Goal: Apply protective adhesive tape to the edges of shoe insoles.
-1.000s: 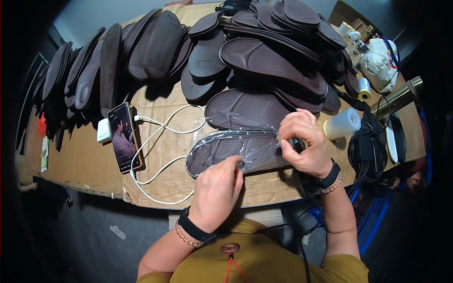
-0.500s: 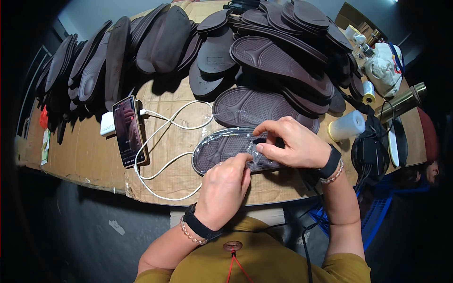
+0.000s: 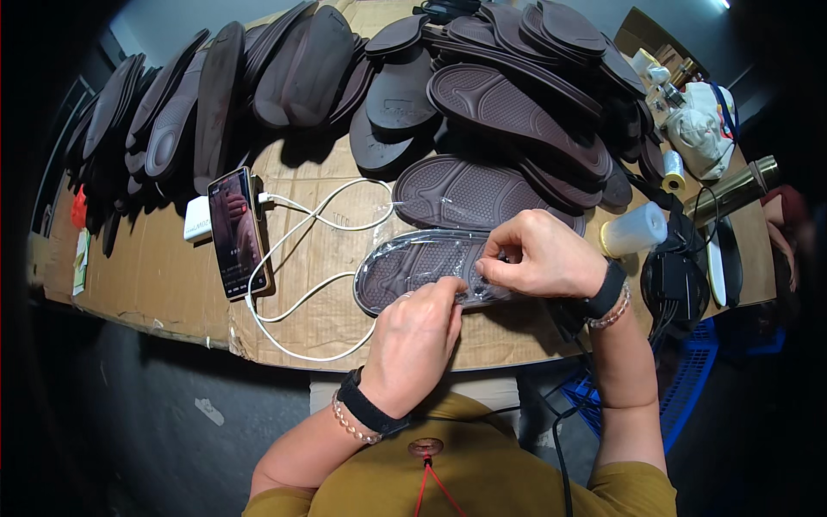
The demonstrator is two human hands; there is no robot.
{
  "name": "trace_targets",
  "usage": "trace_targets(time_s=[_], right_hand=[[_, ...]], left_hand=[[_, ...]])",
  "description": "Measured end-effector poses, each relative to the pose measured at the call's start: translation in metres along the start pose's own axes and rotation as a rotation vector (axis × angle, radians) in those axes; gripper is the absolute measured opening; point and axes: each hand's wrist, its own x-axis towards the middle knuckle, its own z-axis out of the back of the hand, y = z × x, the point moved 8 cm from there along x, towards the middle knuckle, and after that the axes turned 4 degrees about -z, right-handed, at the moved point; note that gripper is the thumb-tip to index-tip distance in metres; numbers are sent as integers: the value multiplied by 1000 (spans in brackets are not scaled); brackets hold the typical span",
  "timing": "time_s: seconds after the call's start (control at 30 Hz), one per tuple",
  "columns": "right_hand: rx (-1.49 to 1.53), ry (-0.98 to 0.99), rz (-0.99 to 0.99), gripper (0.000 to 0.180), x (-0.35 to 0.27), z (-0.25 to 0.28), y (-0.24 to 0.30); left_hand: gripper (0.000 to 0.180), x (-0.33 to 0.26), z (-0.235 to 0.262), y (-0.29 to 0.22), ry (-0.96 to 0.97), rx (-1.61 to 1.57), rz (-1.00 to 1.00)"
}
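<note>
A dark brown shoe sole [image 3: 392, 271] lies across the near part of the cardboard-topped table, with shiny clear plastic film [image 3: 422, 237] over it. My right hand [image 3: 544, 258] is above the sole's right part, thumb and forefinger closed in a pinch at the film. From the near side my left hand [image 3: 413, 340] rests against the sole's edge, its fingers bent and pressed together on the film. The sole's right end is hidden under my right hand. Just beyond lies another brown sole [image 3: 465, 191], its textured face up.
Piles of dark soles [image 3: 301, 73] line the far side. On the left a phone [image 3: 234, 228] leans on its edge, with a white cable [image 3: 301, 310] looping towards the sole. A film roll [image 3: 636, 231], a black device [image 3: 676, 280] and a metal flask [image 3: 732, 194] stand at the right.
My right thumb and forefinger have drawn closer together, and the hand has shifted slightly right. The left hand keeps nearly the same place on the sole. The view has moved a little.
</note>
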Motion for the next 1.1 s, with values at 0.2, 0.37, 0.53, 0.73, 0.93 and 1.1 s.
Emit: trace_targets(time_s=[0.2,0.37,0.53,0.73,0.93,1.1], right_hand=[[121,7,79,24,-2,-1,-1],[69,-280,403,13,-10,12,17],[-202,-542,537,7,-15,7,30],[-356,-540,461,12,-3,-4,22],[-485,-553,446,11,3,-11,28],[-556,-520,385,11,13,-17,25]], left_hand=[[29,-1,-1,2,4,1,25],[39,-1,0,9,14,-73,112],[38,0,0,14,7,-92,129],[36,1,-1,17,-12,-33,116],[26,3,1,14,13,-19,89],[30,-2,4,5,54,36,19]])
